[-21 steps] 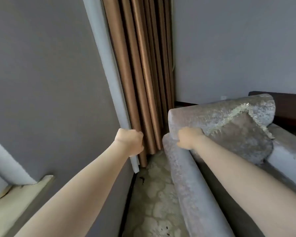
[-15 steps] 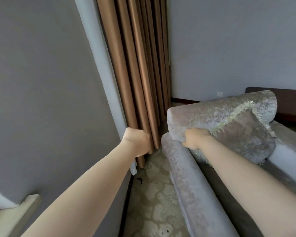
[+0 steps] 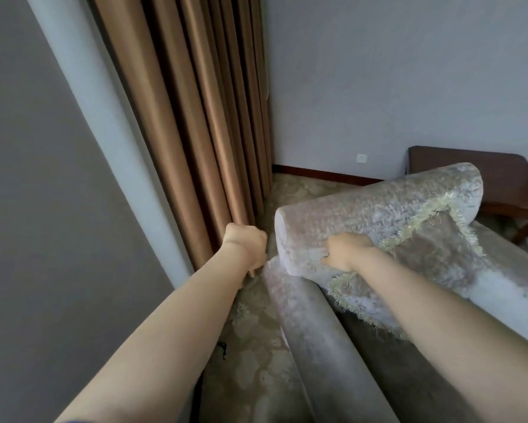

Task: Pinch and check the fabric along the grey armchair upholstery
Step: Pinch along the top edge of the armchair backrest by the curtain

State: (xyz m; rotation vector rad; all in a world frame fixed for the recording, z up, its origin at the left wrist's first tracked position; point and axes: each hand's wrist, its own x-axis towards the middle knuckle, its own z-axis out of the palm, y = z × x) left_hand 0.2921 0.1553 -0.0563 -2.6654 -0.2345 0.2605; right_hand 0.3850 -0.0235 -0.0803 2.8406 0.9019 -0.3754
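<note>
Grey walls; brown curtain (image 3: 195, 132) just behind my left hand (image 3: 246, 245), curled, holding nothing, patterned carpet (image 3: 256, 346) below. My right hand (image 3: 346, 250) pinches the grey armchair (image 3: 363, 215) upholstery; fringed cushion (image 3: 433, 254) just beside it.

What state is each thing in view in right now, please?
Left hand: fingers curled by the armrest; grip unclear.
Right hand: pinches the backrest fabric.
Grey armchair: upright, backrest pinched.
Fringed cushion: leaning on the backrest.
Curtain: hanging gathered in folds.

Narrow gap over the carpet (image 3: 256, 346) between curtain (image 3: 195, 132) and armchair arm (image 3: 317, 346); wall (image 3: 58, 239) blocks left
</note>
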